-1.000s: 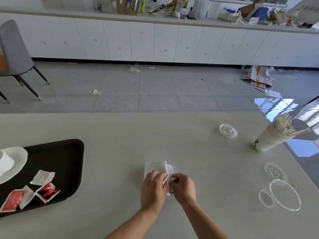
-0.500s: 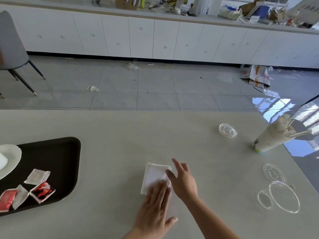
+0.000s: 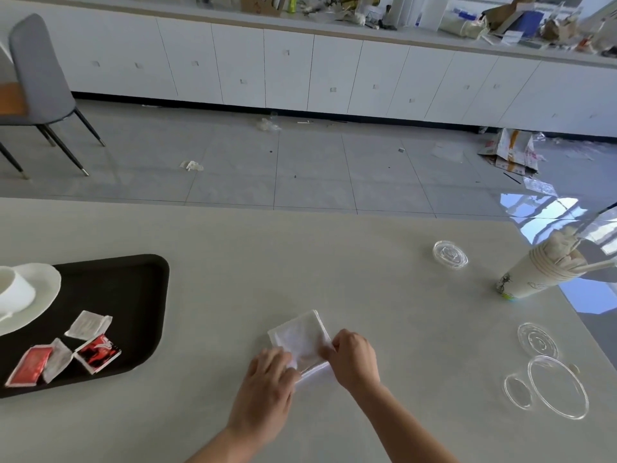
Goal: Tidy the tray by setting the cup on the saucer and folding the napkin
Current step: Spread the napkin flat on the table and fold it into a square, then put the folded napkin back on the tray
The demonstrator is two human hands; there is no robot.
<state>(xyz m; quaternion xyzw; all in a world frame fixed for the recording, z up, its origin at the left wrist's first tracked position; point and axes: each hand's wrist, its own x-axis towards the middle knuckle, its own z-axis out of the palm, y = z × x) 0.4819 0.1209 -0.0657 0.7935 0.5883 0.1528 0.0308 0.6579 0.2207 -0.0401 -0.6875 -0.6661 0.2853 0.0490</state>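
Note:
A folded white napkin (image 3: pixel 300 335) lies on the pale table, turned at an angle. My left hand (image 3: pixel 267 385) presses flat on its near left corner. My right hand (image 3: pixel 355 357) pinches its right edge with curled fingers. Far left, a black tray (image 3: pixel 133 295) carries a white saucer (image 3: pixel 43 289) with a white cup (image 3: pixel 15 292) standing on it, cut off by the frame edge.
Red and white sauce packets (image 3: pixel 66 349) lie on the tray. Clear plastic lids (image 3: pixel 554 385) and another lid (image 3: pixel 450 254) sit at the right, beside a stack of paper cups (image 3: pixel 537 272) near the table's right edge. A grey chair (image 3: pixel 40 88) stands far left.
The napkin has turned to an angle. My flat hands have shifted: the left now presses the near corner and the right has curled onto the right edge.

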